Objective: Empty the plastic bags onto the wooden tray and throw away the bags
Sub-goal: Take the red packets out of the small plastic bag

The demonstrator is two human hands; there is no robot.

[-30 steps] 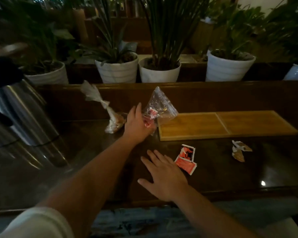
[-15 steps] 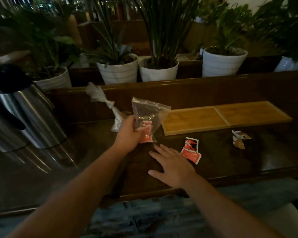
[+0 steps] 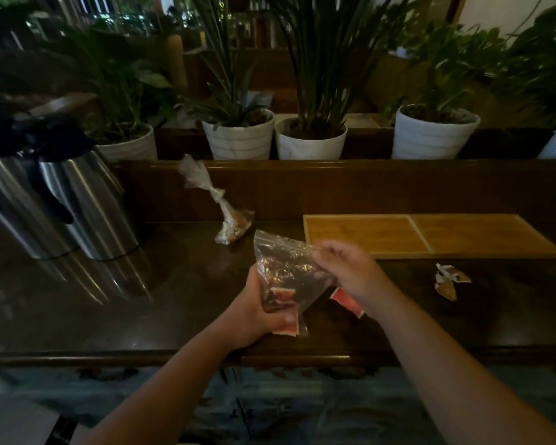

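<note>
The clear bag [image 3: 286, 271] is held above the counter, short of the wooden tray [image 3: 430, 236]. The left hand [image 3: 257, 316] cups its bottom, and the right hand [image 3: 344, 268] pinches the top edge. It looks light, crinkly and slippery, probably zip-sealed, so grip by the lip.

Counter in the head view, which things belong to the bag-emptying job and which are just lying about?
Job:
zip bag, held by left hand and right hand
tied bag
wooden tray

Lying about:
steel urns
potted plants
torn wrappers

Head-worn view, forward-down, close over dark counter [image 3: 174, 300]
</note>
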